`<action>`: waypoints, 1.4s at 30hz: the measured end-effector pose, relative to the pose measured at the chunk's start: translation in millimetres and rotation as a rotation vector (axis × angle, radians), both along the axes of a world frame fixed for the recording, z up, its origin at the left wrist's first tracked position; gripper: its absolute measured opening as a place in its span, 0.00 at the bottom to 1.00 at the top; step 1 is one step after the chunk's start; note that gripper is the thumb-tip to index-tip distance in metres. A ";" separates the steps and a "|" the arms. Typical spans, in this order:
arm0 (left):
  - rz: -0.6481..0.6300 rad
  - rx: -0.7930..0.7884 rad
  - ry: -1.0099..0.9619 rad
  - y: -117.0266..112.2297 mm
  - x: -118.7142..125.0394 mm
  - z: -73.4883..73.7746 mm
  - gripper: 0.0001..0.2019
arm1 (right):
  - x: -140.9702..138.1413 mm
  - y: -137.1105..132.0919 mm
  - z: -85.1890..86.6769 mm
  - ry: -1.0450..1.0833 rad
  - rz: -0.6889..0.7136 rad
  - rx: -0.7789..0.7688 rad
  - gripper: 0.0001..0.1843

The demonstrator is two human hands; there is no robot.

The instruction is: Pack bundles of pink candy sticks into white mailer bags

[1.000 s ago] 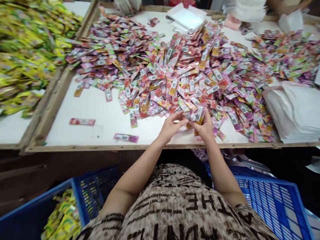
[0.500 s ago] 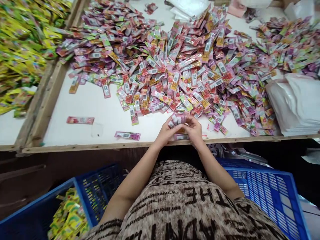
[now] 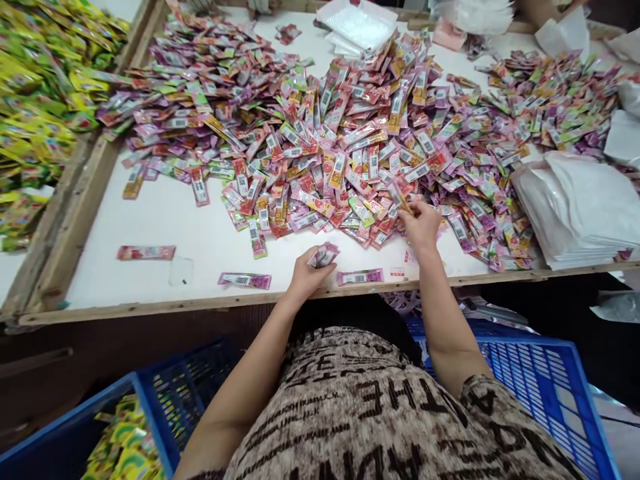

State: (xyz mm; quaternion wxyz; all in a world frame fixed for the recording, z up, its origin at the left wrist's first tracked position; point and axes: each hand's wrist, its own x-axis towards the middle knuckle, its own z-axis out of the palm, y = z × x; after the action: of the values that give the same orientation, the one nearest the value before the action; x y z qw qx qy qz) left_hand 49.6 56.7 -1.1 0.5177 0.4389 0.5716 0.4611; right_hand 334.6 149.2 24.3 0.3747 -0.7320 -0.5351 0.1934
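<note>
My left hand [image 3: 306, 277] is closed around a small bunch of stick sachets [image 3: 325, 255], held just above the white table [image 3: 200, 230] near its front edge. At the near side of the large pile of colourful sachets [image 3: 320, 160], my right hand [image 3: 423, 227] pinches an orange-and-pink sachet [image 3: 399, 197] by its lower end. Between the hands, a purple sachet [image 3: 360, 277] lies flat by the edge. Another purple sachet [image 3: 245, 280] and a red sachet [image 3: 146, 253] lie farther left.
White plastic bags [image 3: 575, 207] are stacked at the right, with more bags [image 3: 357, 27] at the back. A wooden divider [image 3: 80, 193] separates yellow packets [image 3: 40, 100] on the left. Below stand a blue crate [image 3: 135, 393] with yellow packets and another blue crate [image 3: 540, 373].
My hands, together before, are now apart. The left keeps the bunch of sachets and sits farther left; the right has reached right and forward to the pile and grips a sachet. The view has shifted slightly.
</note>
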 end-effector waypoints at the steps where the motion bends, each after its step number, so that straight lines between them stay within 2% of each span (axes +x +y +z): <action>1: 0.022 -0.026 -0.038 -1.3 -1.3 -0.3 0.16 | 1.1 -6.8 -2.8 0.060 -0.027 0.040 0.07; 3: 0.139 -0.058 -0.159 -2.1 -0.4 0.4 0.15 | -4.4 -28.4 -6.1 0.165 -0.059 0.133 0.10; 5: 0.227 -0.071 -0.296 -1.0 6.9 3.0 0.18 | -24.0 -55.8 -5.6 0.239 0.016 0.183 0.11; 9: 0.105 -0.105 -0.482 -1.2 33.5 13.8 0.21 | -93.2 -104.2 -0.8 0.264 0.423 0.148 0.05; 12: 0.164 -0.162 -0.517 -3.2 31.0 25.5 0.17 | -124.2 -123.2 -1.6 0.200 0.725 0.086 0.11; 13: 0.212 -0.161 -0.518 -3.6 20.3 29.8 0.17 | -123.8 -127.2 -2.1 0.153 0.802 0.070 0.13; 15: 0.329 -0.099 -0.521 -6.4 -16.0 39.6 0.18 | -108.3 -131.7 -3.2 -0.005 0.870 0.033 0.15; 17: 0.476 0.017 -0.540 -15.9 -66.3 51.6 0.20 | -83.9 -128.7 -7.1 -0.232 0.804 -0.030 0.14; 19: 0.625 0.150 -0.570 -34.3 -119.1 64.1 0.23 | -67.1 -117.2 -13.6 -0.407 0.786 -0.129 0.07; 21: 0.735 0.241 -0.617 -58.5 -163.0 72.7 0.24 | -70.2 -103.0 -16.5 -0.434 0.817 -0.195 0.05; 22: 0.779 0.266 -0.644 -70.7 -179.3 74.2 0.23 | -80.7 -97.2 -15.0 -0.398 0.824 -0.222 0.05; 24: 0.843 0.274 -0.691 -91.5 -199.3 71.4 0.21 | -118.6 -89.7 -7.5 -0.278 0.829 -0.264 0.08; 26: 0.876 0.240 -0.719 -104.8 -205.0 63.4 0.19 | -173.1 -86.1 0.3 -0.171 0.874 -0.276 0.13; 28: 0.891 0.184 -0.720 -110.1 -202.0 54.4 0.18 | -232.6 -83.6 2.5 -0.143 0.977 -0.253 0.16; 31: 0.902 0.103 -0.709 -106.9 -194.6 44.9 0.21 | -302.9 -80.3 -3.5 -0.324 1.112 -0.276 0.21; 33: 0.894 0.069 -0.700 -100.2 -193.5 41.4 0.22 | -324.8 -79.1 -8.4 -0.465 1.165 -0.282 0.18; 36: 0.877 0.048 -0.697 -87.5 -198.3 37.8 0.22 | -318.2 -79.0 -10.4 -0.525 1.225 -0.221 0.11; 39: 0.836 0.033 -0.734 -74.4 -202.4 33.3 0.22 | -279.9 -77.9 -7.5 -0.461 1.241 -0.241 0.10; 42: 0.721 0.004 -0.773 -60.0 -193.4 28.3 0.22 | -231.7 -69.6 -6.9 -0.372 1.094 -0.267 0.10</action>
State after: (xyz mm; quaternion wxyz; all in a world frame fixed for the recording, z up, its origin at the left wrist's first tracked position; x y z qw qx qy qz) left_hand -143.8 -3.3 27.2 0.4984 0.0133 0.4529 0.7391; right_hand 102.9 79.6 17.4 0.0252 -0.4122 -0.8625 0.2926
